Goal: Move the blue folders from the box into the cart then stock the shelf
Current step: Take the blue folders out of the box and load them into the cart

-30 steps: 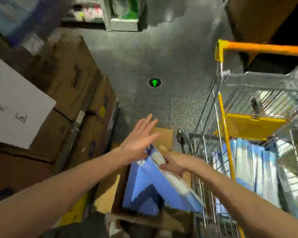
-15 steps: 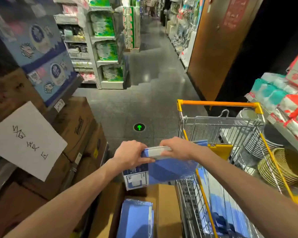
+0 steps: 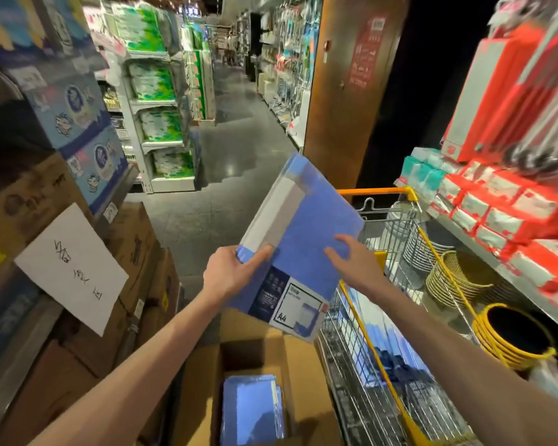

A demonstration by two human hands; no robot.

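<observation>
Blue folder (image 3: pixel 306 226), flat, rectangular and glossy in clear wrap, with a pale strip along one long side and a printed A4 label at the lower corner: being held up, tilted, between both hands above the open cardboard box (image 3: pixel 306 365). Gripping its lower left corner with the left hand (image 3: pixel 236 275), thumb lying over the front. Pinching its right edge with the right hand (image 3: pixel 351 262), thumb and forefinger pressing on the smooth face. Looking down past the hands at more wrapped folders (image 3: pixel 252 410) stacked flat in the box. Looking just right of the hands at a wire cart (image 3: pixel 377 191) with an orange handle, carrying further folders on edge, and beyond it at round woven baskets (image 3: pixel 458 278).
</observation>
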